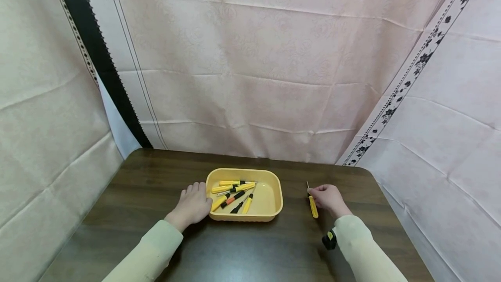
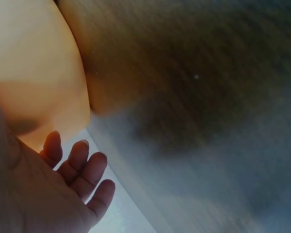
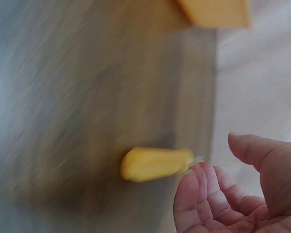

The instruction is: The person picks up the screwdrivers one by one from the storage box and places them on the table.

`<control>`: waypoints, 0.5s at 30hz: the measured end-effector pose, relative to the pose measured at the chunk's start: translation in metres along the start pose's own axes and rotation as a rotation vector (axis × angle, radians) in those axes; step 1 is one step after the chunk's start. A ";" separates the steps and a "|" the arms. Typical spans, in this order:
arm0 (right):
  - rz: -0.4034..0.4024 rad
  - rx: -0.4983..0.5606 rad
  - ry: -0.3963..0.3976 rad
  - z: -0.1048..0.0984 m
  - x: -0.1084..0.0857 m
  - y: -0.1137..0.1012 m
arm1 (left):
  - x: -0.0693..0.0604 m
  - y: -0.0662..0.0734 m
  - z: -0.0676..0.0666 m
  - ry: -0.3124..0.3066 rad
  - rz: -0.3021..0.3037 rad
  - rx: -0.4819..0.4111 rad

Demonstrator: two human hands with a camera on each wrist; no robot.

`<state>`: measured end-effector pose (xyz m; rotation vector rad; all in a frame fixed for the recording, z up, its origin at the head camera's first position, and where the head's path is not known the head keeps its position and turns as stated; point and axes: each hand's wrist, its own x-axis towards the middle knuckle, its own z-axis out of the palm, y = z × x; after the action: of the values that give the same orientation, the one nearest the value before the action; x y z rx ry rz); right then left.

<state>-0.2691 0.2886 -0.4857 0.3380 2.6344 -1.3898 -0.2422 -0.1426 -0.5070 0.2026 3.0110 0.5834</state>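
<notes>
Screwdriver [image 1: 313, 207], yellow-hdl'd, lies on table [image 1: 235, 247] R of tray [image 1: 270, 193], at my R hand [image 1: 328, 198]; head cam can't settle the grip, but R wrist cam shows thumb [image 3: 254, 150] apart, fingers [image 3: 186, 194] loose. L hand [image 1: 192, 203], relaxed, touches tray's L side; only head cam shows other screwdrivers [image 1: 248, 204] inside.

The yellow-handled screwdriver [image 3: 155, 164] is blurred in the right wrist view, its shaft mostly hidden by the right hand [image 3: 252, 213], while the left hand [image 1: 192, 201] covers part of the yellow tray [image 1: 268, 195].
</notes>
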 end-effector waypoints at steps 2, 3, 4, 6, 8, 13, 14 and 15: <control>-0.010 0.068 -0.024 0.002 -0.001 -0.010 | 0.000 0.000 -0.001 0.001 0.000 0.001; -0.010 0.101 -0.035 0.003 -0.001 -0.015 | 0.000 0.000 -0.001 0.002 -0.001 0.001; -0.016 0.130 -0.044 0.005 -0.002 -0.021 | 0.000 0.000 -0.001 0.002 -0.002 0.000; -0.022 0.180 -0.057 0.010 -0.004 -0.034 | 0.000 0.000 -0.001 0.001 -0.003 0.002; -0.030 0.214 -0.063 0.017 -0.006 -0.046 | 0.000 0.000 -0.002 -0.002 -0.005 0.001; -0.059 0.274 -0.085 0.039 -0.013 -0.073 | -0.001 0.001 -0.002 -0.009 -0.010 -0.002; -0.067 0.282 -0.097 0.043 -0.014 -0.078 | -0.001 0.001 -0.001 -0.010 -0.010 -0.002; -0.071 0.296 -0.107 0.048 -0.016 -0.083 | -0.001 0.001 -0.001 -0.011 -0.011 -0.002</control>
<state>-0.2748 0.2014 -0.4433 0.1970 2.3770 -1.7723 -0.2414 -0.1421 -0.5054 0.1887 2.9992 0.5828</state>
